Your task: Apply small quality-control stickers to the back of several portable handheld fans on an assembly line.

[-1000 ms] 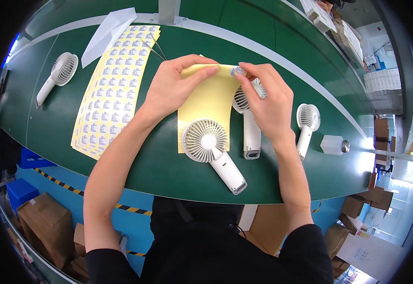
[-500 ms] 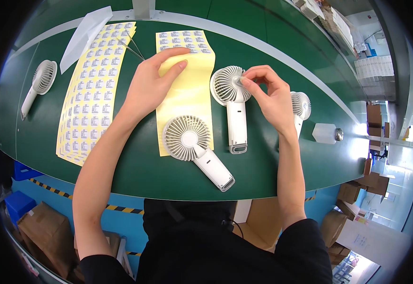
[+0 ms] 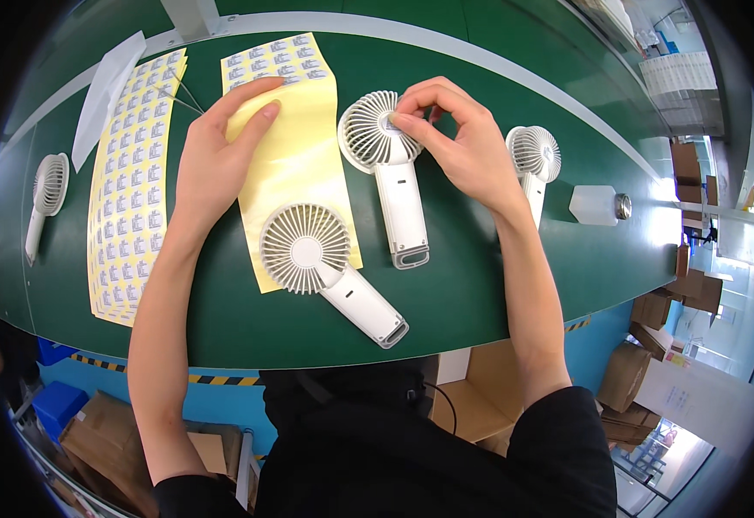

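My left hand (image 3: 220,155) rests on a yellow label sheet (image 3: 295,142), thumb and forefinger apart; printed labels remain along the sheet's far end. To the right, my right hand (image 3: 463,147) pinches a small label (image 3: 388,123) against the hub of a white handheld fan (image 3: 403,211), which lies with its handle toward me. The fingers partly hide the label. A second handheld fan (image 3: 364,309) lies nearer me, its round head overlapping the sheet's near end.
A stack of label sheets (image 3: 126,190) lies left, with tweezers (image 3: 185,97) on its far edge and white paper (image 3: 107,95) beside it. More fans lie far left (image 3: 49,190) and right (image 3: 535,155). A clear bottle with a metal cap (image 3: 597,205) is at the right.
The whole view has shifted, so the table things sit further left. My right hand has brought the label onto the fan's hub. My left hand stays on the sheet.
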`<action>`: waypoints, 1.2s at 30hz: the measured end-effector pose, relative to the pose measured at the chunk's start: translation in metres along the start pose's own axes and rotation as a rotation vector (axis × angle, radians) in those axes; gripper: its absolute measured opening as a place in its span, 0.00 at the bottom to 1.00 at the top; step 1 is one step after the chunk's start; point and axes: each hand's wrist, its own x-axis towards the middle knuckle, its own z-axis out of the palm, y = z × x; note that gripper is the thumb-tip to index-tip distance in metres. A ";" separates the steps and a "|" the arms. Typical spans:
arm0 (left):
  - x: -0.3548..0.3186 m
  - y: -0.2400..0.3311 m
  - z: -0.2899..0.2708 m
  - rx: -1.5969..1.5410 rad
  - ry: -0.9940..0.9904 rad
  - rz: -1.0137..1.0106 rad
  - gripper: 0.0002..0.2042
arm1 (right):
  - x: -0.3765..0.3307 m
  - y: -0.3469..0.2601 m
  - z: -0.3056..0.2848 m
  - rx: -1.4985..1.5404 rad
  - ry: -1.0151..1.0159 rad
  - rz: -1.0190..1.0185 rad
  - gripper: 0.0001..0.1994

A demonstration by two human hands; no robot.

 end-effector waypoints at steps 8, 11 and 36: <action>-0.001 0.001 -0.001 0.043 0.002 0.008 0.15 | 0.004 0.001 -0.006 0.010 -0.058 -0.018 0.07; -0.001 0.002 -0.002 0.051 0.006 0.014 0.15 | 0.005 0.002 -0.006 0.012 -0.069 -0.032 0.07; -0.001 0.000 -0.001 0.047 -0.005 0.011 0.15 | 0.002 0.002 -0.001 -0.031 -0.027 -0.060 0.07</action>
